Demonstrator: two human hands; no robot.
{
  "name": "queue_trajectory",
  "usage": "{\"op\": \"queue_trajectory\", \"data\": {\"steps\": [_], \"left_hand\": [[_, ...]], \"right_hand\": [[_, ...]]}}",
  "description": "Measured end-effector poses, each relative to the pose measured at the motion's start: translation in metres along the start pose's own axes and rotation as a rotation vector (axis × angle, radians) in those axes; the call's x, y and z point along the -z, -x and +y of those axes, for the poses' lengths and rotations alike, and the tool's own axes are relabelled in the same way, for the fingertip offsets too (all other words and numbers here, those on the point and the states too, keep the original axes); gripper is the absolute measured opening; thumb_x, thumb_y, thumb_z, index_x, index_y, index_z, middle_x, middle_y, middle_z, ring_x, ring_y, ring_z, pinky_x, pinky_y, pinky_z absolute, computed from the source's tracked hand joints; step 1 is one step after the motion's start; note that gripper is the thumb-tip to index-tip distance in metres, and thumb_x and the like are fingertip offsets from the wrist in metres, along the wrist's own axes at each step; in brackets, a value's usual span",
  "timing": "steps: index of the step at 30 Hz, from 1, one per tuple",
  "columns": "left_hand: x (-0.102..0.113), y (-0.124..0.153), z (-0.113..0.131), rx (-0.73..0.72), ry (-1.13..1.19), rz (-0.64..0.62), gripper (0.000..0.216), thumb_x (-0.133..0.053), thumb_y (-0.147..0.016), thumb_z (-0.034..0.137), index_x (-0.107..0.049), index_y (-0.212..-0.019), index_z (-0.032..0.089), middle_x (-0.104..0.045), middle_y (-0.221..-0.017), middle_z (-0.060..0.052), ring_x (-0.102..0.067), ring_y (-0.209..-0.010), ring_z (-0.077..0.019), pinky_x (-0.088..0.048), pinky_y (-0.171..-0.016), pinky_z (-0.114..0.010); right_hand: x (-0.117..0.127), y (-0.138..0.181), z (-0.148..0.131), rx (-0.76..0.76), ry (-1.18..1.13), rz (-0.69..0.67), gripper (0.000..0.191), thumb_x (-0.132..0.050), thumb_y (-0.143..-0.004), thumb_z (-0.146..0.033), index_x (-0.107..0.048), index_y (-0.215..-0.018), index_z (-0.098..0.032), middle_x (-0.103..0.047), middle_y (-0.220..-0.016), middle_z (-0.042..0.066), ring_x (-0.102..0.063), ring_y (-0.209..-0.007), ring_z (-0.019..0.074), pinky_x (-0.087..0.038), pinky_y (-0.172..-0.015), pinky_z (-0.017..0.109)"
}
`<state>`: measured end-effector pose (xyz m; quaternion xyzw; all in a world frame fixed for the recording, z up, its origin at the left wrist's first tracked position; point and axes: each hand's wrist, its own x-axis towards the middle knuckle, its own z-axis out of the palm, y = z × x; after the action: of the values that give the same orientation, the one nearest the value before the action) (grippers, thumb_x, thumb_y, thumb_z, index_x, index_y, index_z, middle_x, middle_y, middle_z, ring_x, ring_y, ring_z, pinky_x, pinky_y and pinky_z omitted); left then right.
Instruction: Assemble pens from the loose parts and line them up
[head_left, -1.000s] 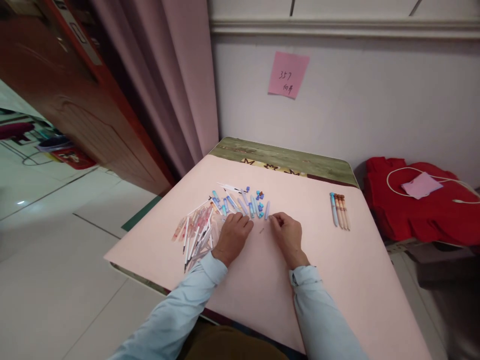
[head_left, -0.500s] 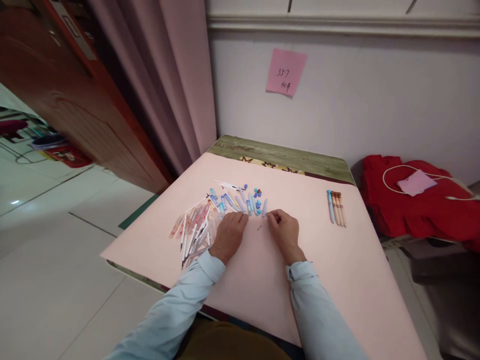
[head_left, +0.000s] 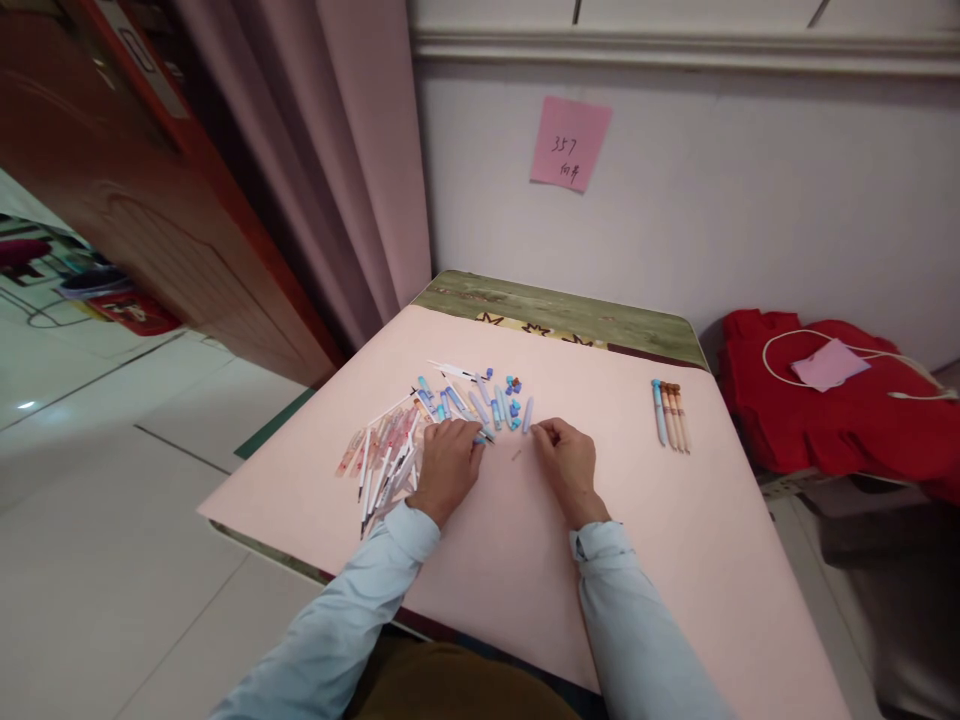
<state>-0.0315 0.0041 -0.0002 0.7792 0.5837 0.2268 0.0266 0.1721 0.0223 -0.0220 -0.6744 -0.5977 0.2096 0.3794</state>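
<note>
A heap of loose pen parts (head_left: pixel 420 425) lies on the pink table cover (head_left: pixel 675 540): thin refills and peach barrels at the left, blue barrels and small blue caps (head_left: pixel 511 392) further back. My left hand (head_left: pixel 448 466) rests knuckles up at the heap's right edge, fingers curled onto a blue piece. My right hand (head_left: pixel 566 462) sits just to its right, its fingertips pinched together on something too small to name. A tiny dark part (head_left: pixel 517 455) lies on the cover between the two hands.
Several finished pens (head_left: pixel 667 414) lie side by side at the right of the cover. A green wooden table edge (head_left: pixel 570 310) shows behind. A red cloth (head_left: pixel 825 410) with a white cable lies at the right; a pink note (head_left: pixel 570 143) hangs on the wall.
My left hand has slid slightly left and closed its fingers onto a blue piece at the heap's edge. My right hand stays pinched in much the same place.
</note>
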Motion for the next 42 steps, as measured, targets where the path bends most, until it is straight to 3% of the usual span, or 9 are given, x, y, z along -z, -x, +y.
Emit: {"op": "queue_trajectory", "data": {"steps": [6, 12, 17, 20, 23, 31, 37, 42], "left_hand": [[0.001, 0.001, 0.001, -0.018, -0.011, -0.019, 0.008, -0.057, -0.088, 0.019, -0.064, -0.091, 0.021, -0.065, -0.092, -0.008, -0.057, -0.095, -0.0268, -0.038, -0.086, -0.044], [0.001, 0.003, 0.002, -0.062, -0.019, -0.028, 0.009, -0.056, -0.087, 0.016, -0.062, -0.092, 0.021, -0.064, -0.096, -0.008, -0.057, -0.096, -0.0259, -0.040, -0.088, -0.043], [0.007, 0.003, 0.006, -0.050, -0.025, -0.021, 0.012, -0.057, -0.088, 0.018, -0.064, -0.097, 0.021, -0.066, -0.099, -0.008, -0.057, -0.099, -0.0269, -0.041, -0.089, -0.044], [0.012, 0.004, 0.012, -0.070, -0.004, -0.019, 0.012, -0.058, -0.088, 0.019, -0.065, -0.098, 0.020, -0.066, -0.100, -0.008, -0.057, -0.100, -0.0268, -0.040, -0.090, -0.045], [0.013, 0.007, 0.020, -0.102, 0.023, -0.029, 0.014, -0.058, -0.089, 0.020, -0.064, -0.101, 0.020, -0.066, -0.103, -0.008, -0.057, -0.101, -0.0267, -0.040, -0.092, -0.046], [0.003, 0.024, 0.038, -0.228, 0.071, -0.052, 0.013, -0.060, -0.088, 0.015, -0.063, -0.100, 0.019, -0.064, -0.106, -0.009, -0.055, -0.102, -0.0258, -0.042, -0.093, -0.045], [-0.002, 0.029, 0.044, -0.300, 0.051, -0.040, 0.011, -0.059, -0.088, 0.014, -0.062, -0.098, 0.018, -0.064, -0.103, -0.009, -0.055, -0.100, -0.0254, -0.045, -0.093, -0.044], [-0.006, 0.029, 0.041, -0.310, 0.021, -0.048, 0.010, -0.060, -0.088, 0.014, -0.062, -0.098, 0.017, -0.064, -0.101, -0.009, -0.056, -0.099, -0.0256, -0.045, -0.093, -0.045]], "right_hand": [[0.000, 0.000, 0.000, 0.007, 0.008, 0.006, 0.027, -0.056, -0.085, -0.044, -0.073, -0.077, -0.025, -0.066, -0.063, -0.001, -0.057, -0.059, 0.0153, -0.038, -0.058, 0.026], [-0.001, 0.001, 0.002, 0.028, 0.040, -0.001, 0.024, -0.056, -0.087, -0.041, -0.073, -0.080, -0.025, -0.067, -0.067, -0.001, -0.058, -0.062, 0.0155, -0.039, -0.061, 0.026], [-0.003, 0.003, -0.004, 0.265, 0.169, 0.029, 0.024, -0.053, -0.093, -0.034, -0.073, -0.105, -0.027, -0.071, -0.100, 0.004, -0.063, -0.085, 0.0172, -0.042, -0.070, 0.026], [-0.004, 0.003, -0.006, 0.397, 0.296, -0.018, 0.027, -0.053, -0.095, -0.032, -0.071, -0.114, -0.028, -0.068, -0.111, 0.007, -0.060, -0.096, 0.0206, -0.042, -0.078, 0.029], [-0.004, 0.003, -0.005, 0.401, 0.370, -0.061, 0.027, -0.053, -0.096, -0.031, -0.070, -0.117, -0.027, -0.068, -0.108, 0.007, -0.059, -0.093, 0.0219, -0.041, -0.080, 0.032], [-0.005, 0.003, 0.001, 0.296, 0.326, -0.020, 0.023, -0.058, -0.092, -0.030, -0.068, -0.111, -0.021, -0.069, -0.100, 0.007, -0.059, -0.093, 0.0219, -0.040, -0.079, 0.030], [-0.007, 0.001, 0.003, 0.390, 0.340, -0.032, 0.032, -0.060, -0.091, -0.024, -0.065, -0.122, -0.023, -0.068, -0.112, 0.008, -0.058, -0.103, 0.0245, -0.038, -0.093, 0.038], [-0.010, -0.001, 0.006, 0.495, 0.245, -0.086, 0.031, -0.057, -0.091, -0.019, -0.066, -0.120, -0.024, -0.069, -0.117, 0.008, -0.058, -0.110, 0.0239, -0.037, -0.102, 0.041]]}}
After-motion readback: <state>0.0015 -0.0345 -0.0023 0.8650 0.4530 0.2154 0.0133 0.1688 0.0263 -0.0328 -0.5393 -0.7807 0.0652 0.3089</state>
